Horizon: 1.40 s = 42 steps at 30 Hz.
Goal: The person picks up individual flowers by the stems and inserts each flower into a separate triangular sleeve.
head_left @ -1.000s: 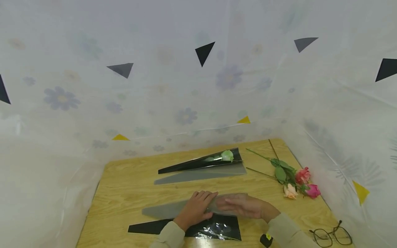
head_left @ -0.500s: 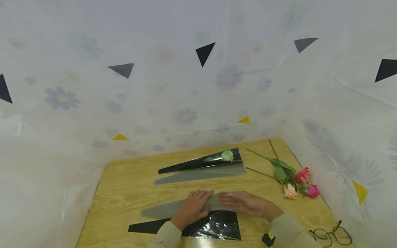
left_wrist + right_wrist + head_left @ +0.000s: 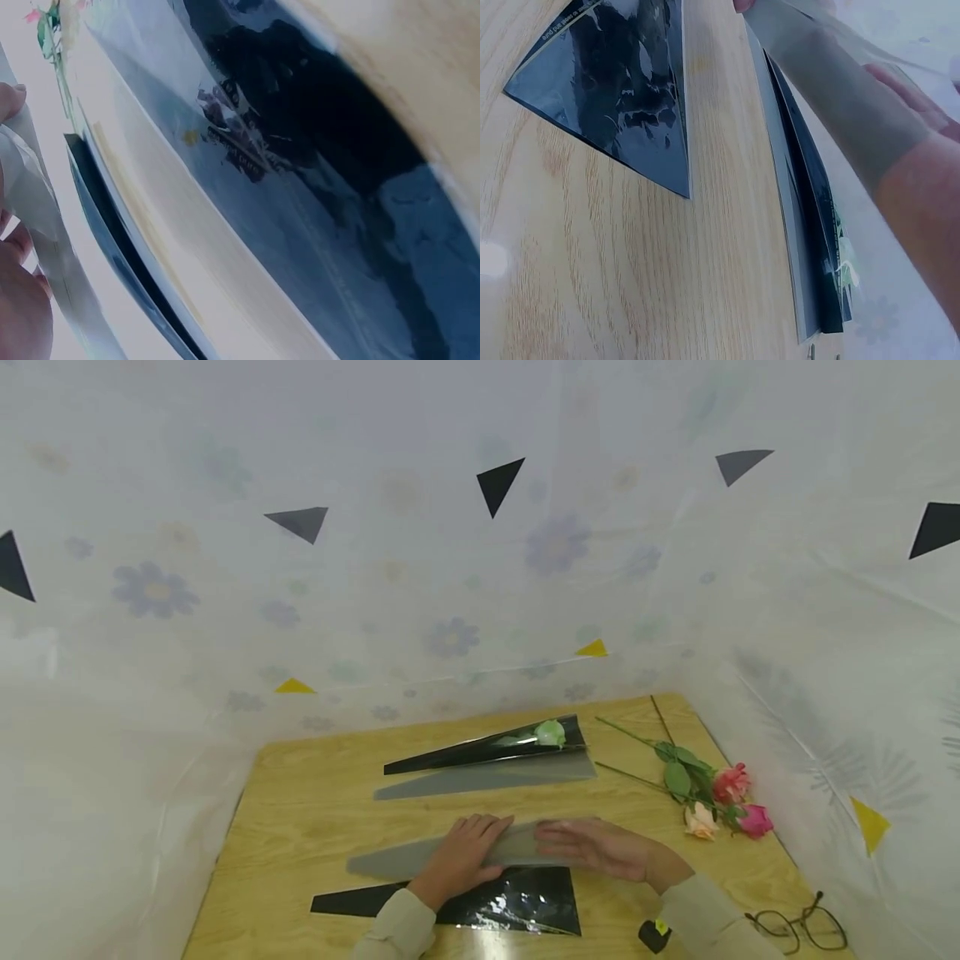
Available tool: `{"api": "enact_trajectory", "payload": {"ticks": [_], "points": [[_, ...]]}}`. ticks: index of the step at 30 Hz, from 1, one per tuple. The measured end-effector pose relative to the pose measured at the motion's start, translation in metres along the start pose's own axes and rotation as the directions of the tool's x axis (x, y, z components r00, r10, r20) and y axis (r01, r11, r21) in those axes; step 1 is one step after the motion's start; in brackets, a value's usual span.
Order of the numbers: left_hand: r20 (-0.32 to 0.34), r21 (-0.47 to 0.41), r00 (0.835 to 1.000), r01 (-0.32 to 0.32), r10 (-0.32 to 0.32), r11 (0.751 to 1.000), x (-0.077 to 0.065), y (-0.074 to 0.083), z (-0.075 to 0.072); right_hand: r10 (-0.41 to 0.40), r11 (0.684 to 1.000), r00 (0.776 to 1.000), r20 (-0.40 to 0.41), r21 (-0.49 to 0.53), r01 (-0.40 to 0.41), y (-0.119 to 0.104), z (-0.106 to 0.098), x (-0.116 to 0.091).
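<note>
A translucent grey flower sleeve (image 3: 393,857), tapered to the left, is held above the table in the head view. My left hand (image 3: 459,860) grips its middle, thumb on the near side. My right hand (image 3: 618,852) has its fingers straight inside the wide right end; in the right wrist view the grey film (image 3: 840,90) covers much of that hand. Just in front lies a glossy black sleeve (image 3: 525,897), flat on the table. Farther back, a pale green rose (image 3: 551,733) lies in another black sleeve (image 3: 457,758), beside a second grey sleeve (image 3: 487,782).
Pink roses (image 3: 731,783) and a peach rose (image 3: 701,821) lie at the table's right side, stems leftward. Eyeglasses (image 3: 798,926) and a small black object (image 3: 654,935) are near the front right. A patterned white sheet (image 3: 450,568) hangs around the wooden table (image 3: 300,802).
The right hand has shifted slightly to the right within the sleeve's end. The left hand keeps its grip, and the grey sleeve has moved only a little.
</note>
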<state>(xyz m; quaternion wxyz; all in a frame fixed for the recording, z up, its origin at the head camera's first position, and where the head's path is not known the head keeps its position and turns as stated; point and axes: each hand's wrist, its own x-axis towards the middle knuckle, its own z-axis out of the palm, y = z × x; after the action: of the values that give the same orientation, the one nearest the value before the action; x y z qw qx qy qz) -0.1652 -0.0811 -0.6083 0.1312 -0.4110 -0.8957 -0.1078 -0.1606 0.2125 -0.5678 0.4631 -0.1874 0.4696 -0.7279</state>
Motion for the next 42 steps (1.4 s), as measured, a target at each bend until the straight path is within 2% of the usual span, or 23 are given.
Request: {"api": "enact_trajectory", "payload": {"ticks": [4,6,8,11,13,15,18,25,31,36,42], "points": [[0.009,0.001,1.0,0.016,-0.016,1.0,0.0,-0.004,0.0,-0.024,0.998,0.999,-0.038,0.059,0.026,-0.002,0.002,-0.003],[0.015,-0.005,1.0,0.023,-0.023,1.0,-0.001,-0.006,0.0,-0.032,0.997,0.994,-0.101,0.067,0.039,-0.003,0.005,-0.005],[0.017,-0.015,1.0,0.027,-0.027,1.0,-0.002,-0.008,-0.002,-0.04,0.998,0.982,-0.183,0.044,0.049,-0.003,0.007,-0.008],[0.025,-0.027,0.999,0.025,-0.024,0.999,-0.002,-0.008,-0.005,-0.042,0.999,0.951,-0.308,0.0,0.044,-0.003,0.008,-0.011],[0.029,-0.027,0.999,0.02,-0.02,0.999,-0.002,-0.008,-0.008,-0.043,0.999,0.934,-0.354,-0.032,0.034,-0.004,0.008,-0.013],[0.027,-0.023,1.0,0.015,-0.014,1.0,-0.002,-0.008,-0.009,-0.039,0.998,0.929,-0.368,-0.053,0.021,-0.005,0.008,-0.014],[0.021,-0.017,1.0,0.006,-0.005,1.0,-0.001,-0.008,-0.011,-0.032,0.998,0.936,-0.352,-0.058,0.013,-0.006,0.008,-0.015],[0.026,-0.029,1.0,0.001,0.0,1.0,-0.004,-0.009,-0.011,-0.03,0.999,0.967,-0.253,-0.037,0.021,-0.006,0.006,-0.017],[0.043,-0.042,0.999,-0.002,0.004,0.999,-0.006,-0.009,-0.012,-0.022,0.999,0.977,-0.211,-0.028,0.016,-0.005,0.006,-0.016],[0.05,-0.07,0.999,-0.007,0.011,0.997,-0.004,-0.004,-0.017,-0.009,0.997,0.98,-0.198,-0.072,-0.005,-0.005,0.011,-0.012],[0.042,-0.06,0.999,-0.023,0.025,0.998,-0.003,-0.002,-0.019,0.003,0.99,0.989,-0.149,-0.14,-0.025,-0.007,0.015,-0.009]]}}
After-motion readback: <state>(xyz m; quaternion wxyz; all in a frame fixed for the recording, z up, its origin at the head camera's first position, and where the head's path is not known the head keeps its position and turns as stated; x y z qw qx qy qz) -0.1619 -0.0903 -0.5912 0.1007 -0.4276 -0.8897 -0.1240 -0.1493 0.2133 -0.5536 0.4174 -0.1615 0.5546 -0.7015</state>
